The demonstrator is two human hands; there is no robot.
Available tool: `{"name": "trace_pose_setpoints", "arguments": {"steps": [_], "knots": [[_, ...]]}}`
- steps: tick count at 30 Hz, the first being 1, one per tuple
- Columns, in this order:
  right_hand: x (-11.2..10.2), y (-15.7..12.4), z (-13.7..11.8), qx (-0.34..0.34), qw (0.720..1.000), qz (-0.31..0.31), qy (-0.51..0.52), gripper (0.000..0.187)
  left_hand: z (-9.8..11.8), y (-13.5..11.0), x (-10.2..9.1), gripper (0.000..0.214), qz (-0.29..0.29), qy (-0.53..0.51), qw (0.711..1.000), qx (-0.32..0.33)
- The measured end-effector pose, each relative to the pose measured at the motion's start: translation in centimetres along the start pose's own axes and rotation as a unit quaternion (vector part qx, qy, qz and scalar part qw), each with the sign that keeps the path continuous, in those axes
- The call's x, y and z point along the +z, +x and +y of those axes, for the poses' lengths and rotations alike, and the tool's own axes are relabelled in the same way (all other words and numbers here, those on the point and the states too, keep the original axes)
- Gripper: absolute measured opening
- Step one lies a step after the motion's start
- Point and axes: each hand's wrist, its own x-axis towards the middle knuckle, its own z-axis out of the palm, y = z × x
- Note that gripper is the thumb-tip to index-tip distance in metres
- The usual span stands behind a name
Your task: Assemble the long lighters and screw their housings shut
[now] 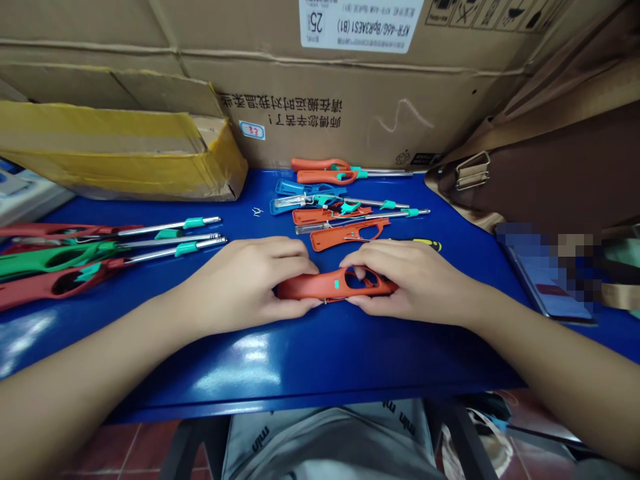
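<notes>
Both of my hands grip one orange plastic lighter handle (330, 285) lying on the blue table (310, 360). My left hand (250, 283) is closed around its left end. My right hand (410, 280) is closed on its right end, with a finger over the handle's oval opening. A small teal button shows on the handle's middle.
A pile of orange and blue lighter halves with metal tubes (340, 207) lies just behind my hands. Assembled long lighters in red and green (90, 257) lie at the left. Cardboard boxes (320, 100) wall off the back. A brown bag (540, 167) and a phone (545, 280) sit at the right.
</notes>
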Motion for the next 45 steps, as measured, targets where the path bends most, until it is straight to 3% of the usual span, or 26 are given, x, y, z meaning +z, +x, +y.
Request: {"name": "trace_pose_setpoints", "arguments": {"steps": [8,20,32,38,42,45], "knots": [[0.8,0.2,0.7,-0.024,1.0,-0.001,0.013,0.027,0.4,-0.4,0.1,0.023,-0.011,0.097,0.995,0.028],[1.3,0.3,0.9,-0.014,0.997,-0.035,0.069,0.028,0.6,-0.5,-0.1,0.024,-0.052,0.117,0.992,0.011],[1.5,0.2,0.5,0.02,0.993,-0.024,0.115,0.027,1.4,-0.7,0.1,0.016,-0.061,0.145,0.987,0.02],[1.3,0.2,0.1,-0.008,0.999,-0.034,-0.005,0.025,2.1,-0.6,1.0,0.016,-0.029,0.215,0.975,0.043],[1.0,0.2,0.3,-0.033,0.997,-0.043,-0.053,0.026,1.3,-0.5,1.1,0.016,-0.017,0.188,0.981,0.034],[0.7,0.2,0.6,-0.036,0.997,-0.046,-0.044,0.033,0.6,-0.5,1.0,0.029,-0.006,0.154,0.988,0.023]]}}
